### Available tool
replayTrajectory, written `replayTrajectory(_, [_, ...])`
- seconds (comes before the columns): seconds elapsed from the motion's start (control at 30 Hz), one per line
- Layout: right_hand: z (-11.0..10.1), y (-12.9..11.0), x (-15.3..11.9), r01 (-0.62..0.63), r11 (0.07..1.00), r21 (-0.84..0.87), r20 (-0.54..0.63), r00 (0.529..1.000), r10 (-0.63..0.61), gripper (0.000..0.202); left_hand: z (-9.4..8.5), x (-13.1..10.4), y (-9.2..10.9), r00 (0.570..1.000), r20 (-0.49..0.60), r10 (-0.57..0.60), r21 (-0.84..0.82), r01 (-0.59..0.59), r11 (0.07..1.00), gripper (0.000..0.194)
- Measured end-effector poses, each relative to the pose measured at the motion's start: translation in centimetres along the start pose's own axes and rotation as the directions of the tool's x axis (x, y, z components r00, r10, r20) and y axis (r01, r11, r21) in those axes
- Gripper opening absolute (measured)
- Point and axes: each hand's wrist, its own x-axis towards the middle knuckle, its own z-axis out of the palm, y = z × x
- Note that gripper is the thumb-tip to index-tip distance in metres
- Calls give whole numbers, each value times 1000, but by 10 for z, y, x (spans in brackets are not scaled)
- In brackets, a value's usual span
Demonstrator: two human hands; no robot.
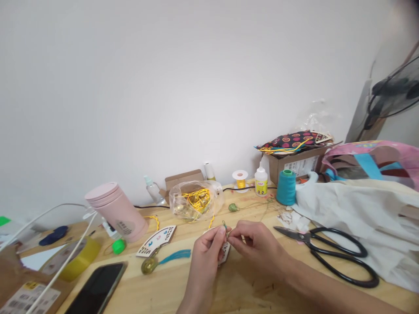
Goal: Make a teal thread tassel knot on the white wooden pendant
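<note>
One tasselled, one seemingly unfinished

Left hand (209, 244) and right hand (253, 239) pinch a thin green cord (224, 223), a pale openwork piece (224, 252) between them; no tassel shows there. Left, a cream fan-shaped pendant (157, 240) appears joined to a blue thread tassel (176, 255). Far: bagged yellow cord (198, 199).

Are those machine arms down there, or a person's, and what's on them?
They're a person's. The left hand and right hand are ungloved, with five-fingered human shapes. No sleeve, watch, bracelet or cable shows on either visible forearm.
</note>
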Motion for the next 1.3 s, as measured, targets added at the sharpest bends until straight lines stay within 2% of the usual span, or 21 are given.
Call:
replayTrajectory(0.2, [1,0,-3,64,989,-133,10,998,-63,20,2,-1,2,998,-33,45,43,-44,998,27])
replayTrajectory(0.47, [-1,-3,-4,60,960,-273,58,997,-46,17,5,0,3,993,-65,97,92,-91,992,21])
replayTrajectory(0.63, [-4,-4,-3,35,964,-263,48,999,-23,19,3,2,-1,993,-17,117,109,-114,987,25])
replayTrajectory(0.83, [-13,-2,2,18,969,-247,-34,999,-27,13,-2,3,-6,995,-9,103,200,-100,975,28])
replayTrajectory(0.97, [-16,0,3,29,969,-247,-25,999,-36,12,-3,3,-8,994,22,106,264,-108,959,29])
replayTrajectory(1.3, [-21,0,6,-23,988,-154,30,999,28,10,-6,4,0,972,126,197,430,-232,872,29])
